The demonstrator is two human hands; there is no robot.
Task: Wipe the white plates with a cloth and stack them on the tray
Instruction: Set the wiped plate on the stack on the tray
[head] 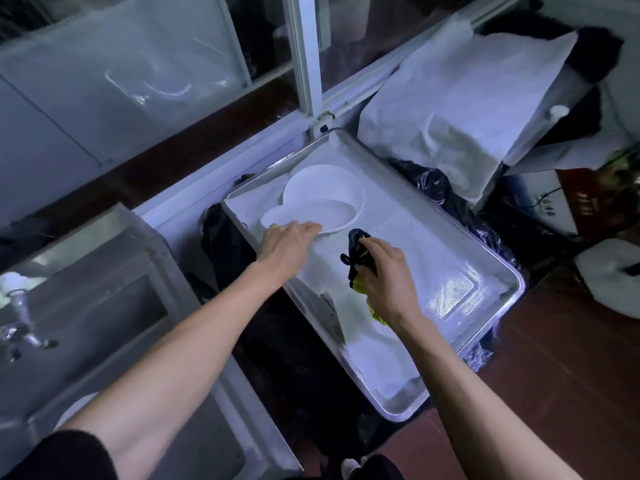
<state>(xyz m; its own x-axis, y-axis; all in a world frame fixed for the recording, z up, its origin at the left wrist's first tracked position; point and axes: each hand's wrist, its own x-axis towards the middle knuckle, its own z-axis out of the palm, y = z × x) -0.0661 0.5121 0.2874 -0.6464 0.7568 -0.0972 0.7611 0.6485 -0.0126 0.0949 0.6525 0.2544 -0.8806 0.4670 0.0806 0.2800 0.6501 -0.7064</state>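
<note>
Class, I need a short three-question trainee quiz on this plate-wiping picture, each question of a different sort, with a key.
1. True or false: the right hand grips the cloth.
2. Which hand touches the near plate? A left, B right.
3. Fill in: the plates lie at the far end of the ____.

Key: 1 true. 2 A, the left hand. 3 tray.

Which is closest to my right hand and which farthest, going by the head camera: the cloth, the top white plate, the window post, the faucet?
From the right hand:
1. Cloth, gripped in that hand.
2. Top white plate, just up-left on the tray, under the left hand.
3. Window post, behind the tray.
4. Faucet, far left by the sink.
</note>
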